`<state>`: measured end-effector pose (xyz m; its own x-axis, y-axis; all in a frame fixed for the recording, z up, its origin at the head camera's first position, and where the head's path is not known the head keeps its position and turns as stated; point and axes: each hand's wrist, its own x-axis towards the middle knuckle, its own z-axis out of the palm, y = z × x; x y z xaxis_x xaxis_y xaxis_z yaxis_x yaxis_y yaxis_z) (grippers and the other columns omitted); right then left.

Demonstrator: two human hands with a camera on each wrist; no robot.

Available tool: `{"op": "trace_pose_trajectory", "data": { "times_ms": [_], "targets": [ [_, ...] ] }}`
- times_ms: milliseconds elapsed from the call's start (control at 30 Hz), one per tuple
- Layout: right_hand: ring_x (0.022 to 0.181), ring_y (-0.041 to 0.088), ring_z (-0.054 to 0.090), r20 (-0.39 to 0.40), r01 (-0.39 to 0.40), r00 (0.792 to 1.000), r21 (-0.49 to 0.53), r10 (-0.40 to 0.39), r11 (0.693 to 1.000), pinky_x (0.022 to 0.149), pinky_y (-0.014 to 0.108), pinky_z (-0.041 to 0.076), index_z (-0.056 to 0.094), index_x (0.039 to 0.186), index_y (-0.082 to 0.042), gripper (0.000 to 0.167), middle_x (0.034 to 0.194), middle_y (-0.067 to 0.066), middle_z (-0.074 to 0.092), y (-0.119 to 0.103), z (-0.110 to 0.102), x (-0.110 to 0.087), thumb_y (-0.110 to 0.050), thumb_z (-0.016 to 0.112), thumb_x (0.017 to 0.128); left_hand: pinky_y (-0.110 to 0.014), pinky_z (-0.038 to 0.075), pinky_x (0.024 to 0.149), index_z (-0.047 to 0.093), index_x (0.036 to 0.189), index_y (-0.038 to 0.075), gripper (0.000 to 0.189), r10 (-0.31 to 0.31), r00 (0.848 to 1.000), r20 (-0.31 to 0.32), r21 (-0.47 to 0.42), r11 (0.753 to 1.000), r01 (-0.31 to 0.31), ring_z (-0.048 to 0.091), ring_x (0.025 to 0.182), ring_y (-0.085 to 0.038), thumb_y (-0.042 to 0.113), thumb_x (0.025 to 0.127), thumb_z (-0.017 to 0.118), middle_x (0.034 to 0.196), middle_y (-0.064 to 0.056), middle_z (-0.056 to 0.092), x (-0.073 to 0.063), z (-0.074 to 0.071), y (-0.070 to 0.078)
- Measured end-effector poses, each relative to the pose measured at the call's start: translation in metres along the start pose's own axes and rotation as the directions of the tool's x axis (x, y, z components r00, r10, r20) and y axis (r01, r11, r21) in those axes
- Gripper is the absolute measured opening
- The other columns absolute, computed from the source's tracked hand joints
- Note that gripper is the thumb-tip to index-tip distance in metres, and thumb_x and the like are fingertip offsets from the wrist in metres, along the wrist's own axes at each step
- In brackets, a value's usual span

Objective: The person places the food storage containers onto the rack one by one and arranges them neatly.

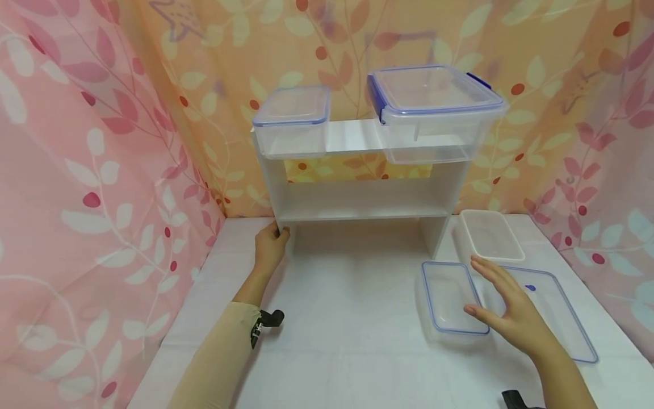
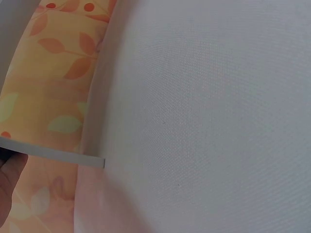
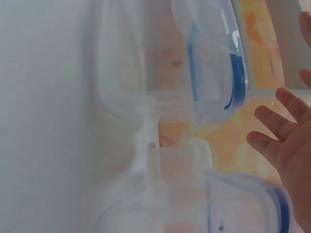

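Note:
A white two-tier shelf (image 1: 363,201) stands at the back of the table. My left hand (image 1: 269,244) grips the lower front edge of its left side panel (image 2: 53,153), thumb on the inner side and fingers outside. My right hand (image 1: 516,312) is held with fingers spread, overlapping a small blue-rimmed clear container (image 1: 452,298) and a larger blue-rimmed one (image 1: 554,301) in the head view. Nothing is in that hand; its fingers (image 3: 272,121) extend beside the containers in the right wrist view.
On the shelf top sit a smaller lidded clear box (image 1: 291,122) at left and a larger lidded box (image 1: 439,108) with blue clips at right, its base overhanging the front. A white-rimmed container (image 1: 490,236) stands right of the shelf. Patterned curtains (image 1: 102,170) enclose the white table (image 1: 337,363).

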<state>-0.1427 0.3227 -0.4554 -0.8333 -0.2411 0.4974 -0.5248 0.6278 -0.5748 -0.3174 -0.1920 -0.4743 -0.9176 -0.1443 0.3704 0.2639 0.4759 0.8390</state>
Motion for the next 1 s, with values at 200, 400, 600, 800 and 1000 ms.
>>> {"op": "trace_pose_trajectory", "data": {
  "times_ms": [200,400,600,800,1000],
  "targets": [
    [0.148,-0.003,0.026,0.011,-0.003,1.0,-0.039,0.003,0.999,0.109,0.002,0.016,0.045,0.155,-0.018,0.098,0.161,0.006,0.042,0.011,0.0,-0.011,-0.007,0.093,0.07,-0.039,0.061,0.082,0.07,0.123,-0.004,0.03,0.002,1.0,-0.002,0.002,1.0,-0.002,0.07,0.101,-0.022,0.015,0.101,0.06,0.116,-0.019,0.074,0.001,0.001,0.002],
    [0.149,-0.002,0.023,0.049,-0.013,0.999,-0.039,0.015,0.999,0.11,0.002,0.015,0.044,0.156,-0.018,0.1,0.16,0.006,0.042,0.017,0.001,-0.019,-0.009,0.094,0.07,-0.025,0.056,0.067,0.074,0.115,0.0,0.023,0.002,1.0,-0.03,0.033,0.999,-0.001,0.067,0.086,-0.02,0.013,0.1,0.062,0.107,-0.017,0.077,0.001,0.002,0.001],
    [0.147,-0.01,0.02,0.109,-0.019,0.994,-0.107,0.031,0.994,0.108,-0.001,0.012,0.042,0.157,-0.022,0.101,0.159,0.006,0.042,0.018,0.003,-0.023,-0.022,0.095,0.071,-0.026,0.056,0.069,0.074,0.115,0.001,0.024,-0.004,1.0,-0.022,0.04,0.999,0.005,0.067,0.088,-0.02,0.014,0.101,0.061,0.109,-0.016,0.077,0.0,0.002,0.0],
    [0.144,-0.015,0.018,0.144,-0.01,0.989,-0.174,0.035,0.985,0.105,-0.004,0.011,0.041,0.158,-0.024,0.105,0.159,0.006,0.042,0.015,0.007,-0.022,-0.036,0.095,0.069,-0.037,0.06,0.077,0.074,0.117,0.001,0.025,-0.007,1.0,-0.017,0.033,0.999,0.007,0.069,0.094,-0.02,0.016,0.101,0.061,0.113,-0.017,0.076,-0.001,0.002,-0.001],
    [0.146,-0.003,0.027,0.211,-0.044,0.974,-0.192,0.085,0.98,0.113,0.006,0.019,0.038,0.159,-0.029,0.106,0.16,0.002,0.041,0.011,0.012,-0.022,-0.047,0.092,0.07,-0.044,0.061,0.079,0.074,0.115,0.001,0.024,0.002,1.0,-0.025,0.046,0.999,-0.001,0.071,0.095,-0.021,0.016,0.1,0.062,0.11,-0.017,0.077,0.0,0.002,0.0]
  ]
}}
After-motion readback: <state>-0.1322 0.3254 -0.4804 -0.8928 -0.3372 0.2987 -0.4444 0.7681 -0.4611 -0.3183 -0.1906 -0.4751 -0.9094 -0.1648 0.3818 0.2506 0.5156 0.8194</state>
